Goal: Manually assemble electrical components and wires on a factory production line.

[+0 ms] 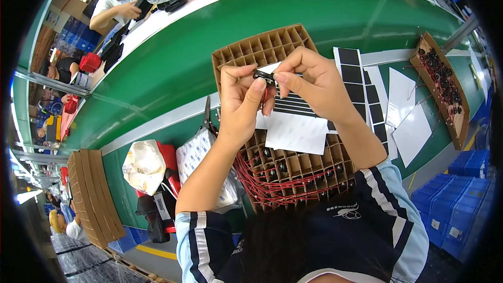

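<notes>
My left hand [240, 99] and my right hand [309, 81] meet above a brown cardboard divider grid [262, 47]. Together they pinch a small black part [263, 76] between thumbs and fingertips. Under my hands a white sheet with black stripes [296, 120] lies on the grid. The near cells of the grid [293, 170] hold several small black parts with red wires that hang over its left and front edges.
Sheets of black squares [361, 81] and white sheets [411, 133] lie to the right, beside a second cardboard tray of wired parts [445, 86]. Scissors [206, 114], a plastic bag [198, 154] and stacked cardboard [91, 194] sit left. A person works across the green conveyor belt [173, 68]. Blue crates [453, 204] stand lower right.
</notes>
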